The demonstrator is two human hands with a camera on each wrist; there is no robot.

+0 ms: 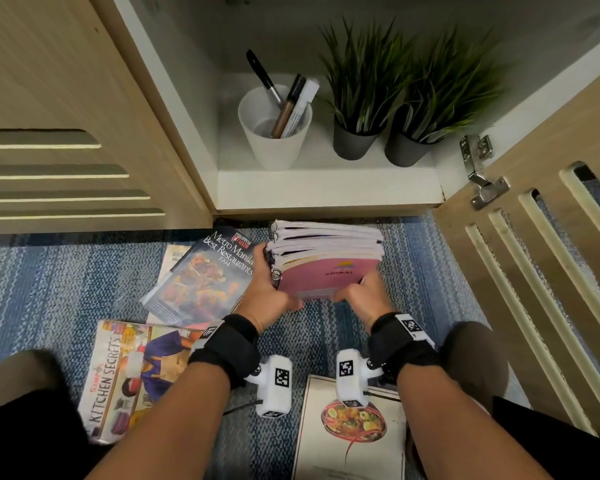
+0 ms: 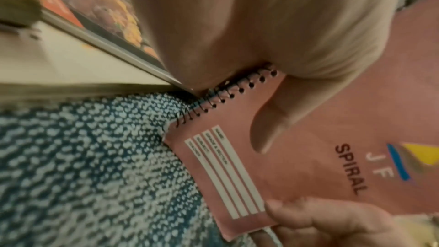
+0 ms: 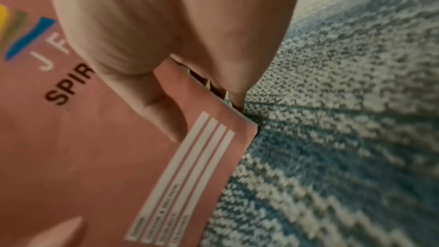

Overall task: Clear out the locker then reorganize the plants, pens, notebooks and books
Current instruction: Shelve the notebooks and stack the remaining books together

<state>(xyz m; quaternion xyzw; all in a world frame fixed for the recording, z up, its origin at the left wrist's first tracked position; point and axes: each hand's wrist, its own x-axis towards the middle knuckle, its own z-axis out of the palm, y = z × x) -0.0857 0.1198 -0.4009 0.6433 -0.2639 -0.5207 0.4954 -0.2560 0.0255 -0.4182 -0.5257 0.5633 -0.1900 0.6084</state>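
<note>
head view is showing the left hand (image 1: 269, 294) and right hand (image 1: 362, 289) both gripping the notebook stack (image 1: 326, 258) between them, with the pen cup (image 1: 274, 126) sitting beyond the hands.

Looks like you're in an office or some shared workspace, down on the floor at a bank of lockers. The blue woven carpet (image 1: 66, 271) right under your hands is that hard-wearing commercial kind. Straight ahead of your hands is a light wood locker (image 1: 326, 188) with slotted vent doors, one door (image 1: 534, 271) swung open past your right hand (image 1: 362, 289). Inside, beyond your fingers, sit a white cup of pens (image 1: 274, 133) and two small potted plants (image 1: 388, 98), typical desk stuff.
</note>
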